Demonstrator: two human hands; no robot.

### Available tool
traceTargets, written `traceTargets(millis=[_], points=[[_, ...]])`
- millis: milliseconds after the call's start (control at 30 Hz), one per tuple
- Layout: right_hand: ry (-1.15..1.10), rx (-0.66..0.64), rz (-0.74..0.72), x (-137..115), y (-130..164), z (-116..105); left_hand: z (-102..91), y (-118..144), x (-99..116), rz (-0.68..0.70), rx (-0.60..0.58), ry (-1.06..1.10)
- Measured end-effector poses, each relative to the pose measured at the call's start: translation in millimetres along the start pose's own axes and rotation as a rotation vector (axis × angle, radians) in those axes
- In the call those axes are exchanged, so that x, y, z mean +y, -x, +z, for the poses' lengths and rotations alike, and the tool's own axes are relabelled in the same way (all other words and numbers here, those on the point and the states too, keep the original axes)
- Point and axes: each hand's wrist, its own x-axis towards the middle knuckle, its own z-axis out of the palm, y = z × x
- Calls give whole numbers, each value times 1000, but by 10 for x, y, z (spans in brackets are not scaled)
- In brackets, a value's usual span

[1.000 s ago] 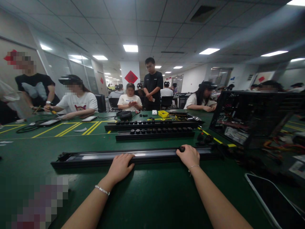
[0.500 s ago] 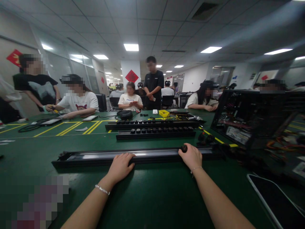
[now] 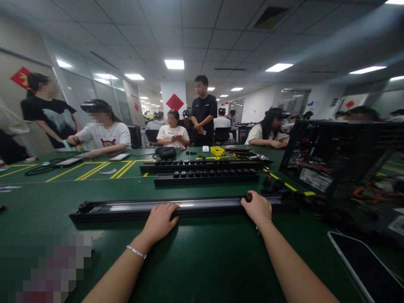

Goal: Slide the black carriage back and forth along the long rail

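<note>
A long black rail (image 3: 104, 215) with a shiny strip along its top lies crosswise on the green table. Over its near edge, around the middle, my left hand (image 3: 160, 221) is closed, fingers on top and thumb toward the near side. Farther right, my right hand (image 3: 258, 207) pinches a small round black part (image 3: 248, 197) at the rail's top. Its fingers partly hide that part, so its exact kind does not show.
Beyond lie two black bars, a nearer one (image 3: 205, 180) and a farther one (image 3: 202, 167), bearing rows of small round parts. A yellow box (image 3: 217, 151) stands behind. An open computer case (image 3: 315, 155) and a phone (image 3: 362, 261) are at right. Several people are around the table.
My right hand has moved slightly right along the rail with the small round black part. My left hand has stayed in place on the rail.
</note>
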Motion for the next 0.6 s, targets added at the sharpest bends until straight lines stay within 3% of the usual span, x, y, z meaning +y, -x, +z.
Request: traceTargets(millis=[600], points=[[18,-20,24,47,-24,-55,32,-5,-30,23,20,-13]])
